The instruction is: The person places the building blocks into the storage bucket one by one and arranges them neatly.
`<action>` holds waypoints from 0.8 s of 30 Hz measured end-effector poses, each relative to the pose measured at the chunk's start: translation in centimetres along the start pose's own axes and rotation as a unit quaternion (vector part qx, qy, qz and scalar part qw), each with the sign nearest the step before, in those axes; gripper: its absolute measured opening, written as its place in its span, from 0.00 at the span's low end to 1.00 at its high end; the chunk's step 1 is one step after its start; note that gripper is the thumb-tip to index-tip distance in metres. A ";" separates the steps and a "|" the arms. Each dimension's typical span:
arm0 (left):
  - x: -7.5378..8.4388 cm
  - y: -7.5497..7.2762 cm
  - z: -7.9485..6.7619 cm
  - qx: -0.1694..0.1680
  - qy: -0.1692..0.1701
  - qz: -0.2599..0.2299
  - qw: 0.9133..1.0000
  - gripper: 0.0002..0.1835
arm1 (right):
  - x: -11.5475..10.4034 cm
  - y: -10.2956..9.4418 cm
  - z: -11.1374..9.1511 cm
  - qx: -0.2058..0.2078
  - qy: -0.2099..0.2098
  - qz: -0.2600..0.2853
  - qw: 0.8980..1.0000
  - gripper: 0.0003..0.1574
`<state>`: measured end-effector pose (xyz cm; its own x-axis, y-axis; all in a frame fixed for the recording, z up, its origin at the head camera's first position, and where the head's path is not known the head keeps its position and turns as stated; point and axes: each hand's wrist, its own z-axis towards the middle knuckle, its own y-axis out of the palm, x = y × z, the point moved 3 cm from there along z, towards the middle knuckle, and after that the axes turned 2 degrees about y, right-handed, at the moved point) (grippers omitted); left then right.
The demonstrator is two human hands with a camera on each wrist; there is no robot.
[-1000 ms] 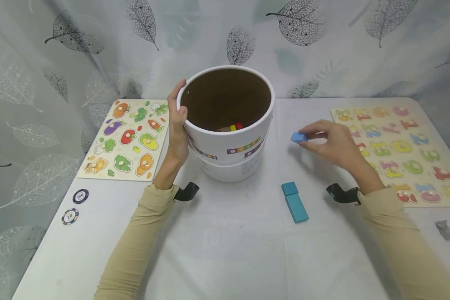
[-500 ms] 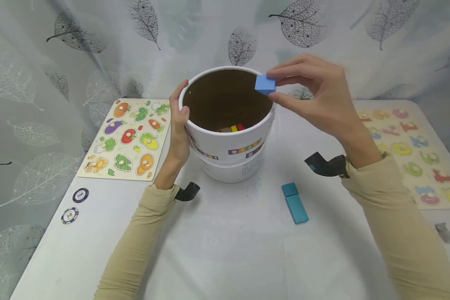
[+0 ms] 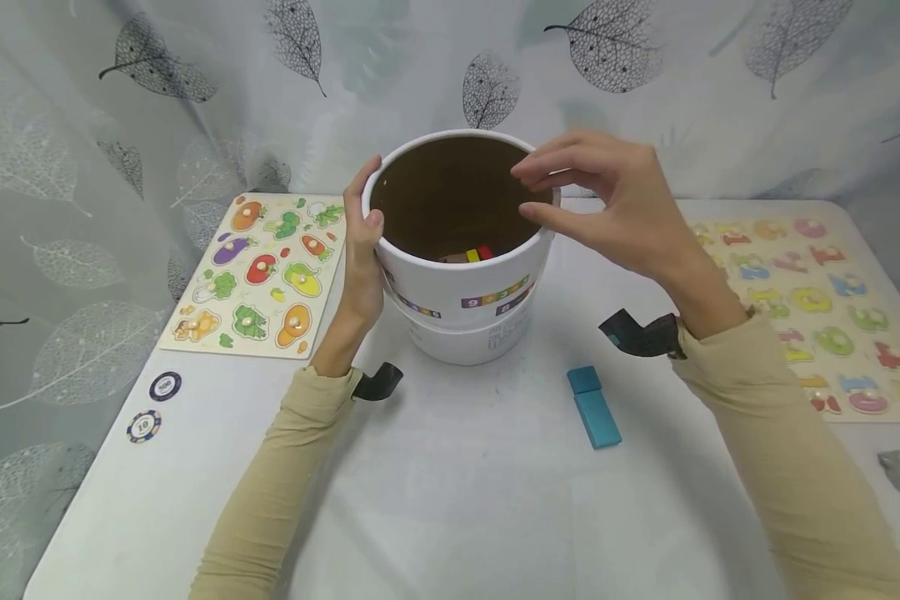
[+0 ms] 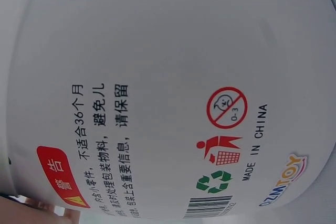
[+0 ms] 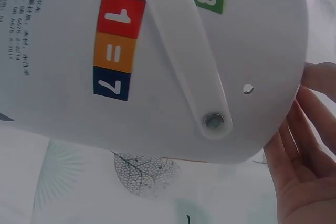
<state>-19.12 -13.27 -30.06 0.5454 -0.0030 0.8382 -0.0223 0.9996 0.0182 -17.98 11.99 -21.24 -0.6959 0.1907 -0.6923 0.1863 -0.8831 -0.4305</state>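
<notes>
the white bucket (image 3: 465, 292) stands on the white table (image 3: 450, 500), near its far edge, and everything here is placed from it. the left hand (image 3: 362, 250) grips the bucket's left rim, thumb hooked over the lip to the inside, the other fingers lying along the outer wall. the right hand (image 3: 607, 204) hangs over the bucket's right rim, its fingers (image 3: 540, 162) loosely parted and lightly bent, thumb below and forefinger above with a gap between them, pinching nothing. in the right wrist view the same hand (image 5: 307, 150) shows beside the bucket (image 5: 157, 66), by the wall that carries the handle rivet and a strip of coloured number squares.

down inside the bucket, against its near wall, lie small blocks (image 3: 474, 253) in red, yellow and a brownish tone (no others can be made out in the dark bottom). in front of the bucket, to its right, two teal blocks (image 3: 594, 407) lie end to end on the table, touching. left of the bucket lies a vegetable puzzle board (image 3: 258, 275), and nearer than that board, two poker chips (image 3: 153, 406). right of the bucket, beyond the right forearm, lies a number puzzle board (image 3: 832, 308). the left wrist view is filled by the bucket's wall (image 4: 173, 77), with printed warning text and recycling marks.
</notes>
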 end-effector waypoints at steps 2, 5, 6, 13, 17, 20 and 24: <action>0.0 0.0 0.0 0.001 0.000 0.000 1.000 0.45 | -0.3 -0.2 -0.6 -0.002 -0.014 0.007 1.000 0.23; 0.0 0.0 0.0 0.002 -0.002 -0.001 1.000 0.44 | -0.8 -0.8 -1.9 0.000 -0.035 0.030 0.999 0.24; 0.0 0.0 0.0 0.002 -0.002 -0.004 1.000 0.44 | -1.0 -1.1 -2.4 0.002 -0.041 0.043 0.998 0.23; 0.0 0.0 0.2 0.000 0.002 -0.012 1.000 0.46 | -0.2 -2.2 -6.8 -0.036 -0.033 0.049 0.998 0.24; 0.2 0.0 0.2 0.002 0.002 -0.008 1.000 0.44 | 2.5 -1.6 -10.0 -0.087 0.028 0.042 0.995 0.31; 0.2 0.0 0.0 0.003 -0.001 -0.003 1.000 0.43 | 5.0 -0.7 -12.4 -0.127 0.089 0.035 0.987 0.29; 0.1 0.0 -0.1 0.002 0.000 -0.004 1.000 0.44 | 7.7 0.3 -15.1 -0.176 0.144 0.008 0.974 0.24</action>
<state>-18.99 -13.26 -29.97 0.5462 -0.0119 0.8376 -0.0201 0.9994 0.0273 -12.81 19.65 -35.46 -0.4769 0.3352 -0.8125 0.4574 -0.6947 -0.5551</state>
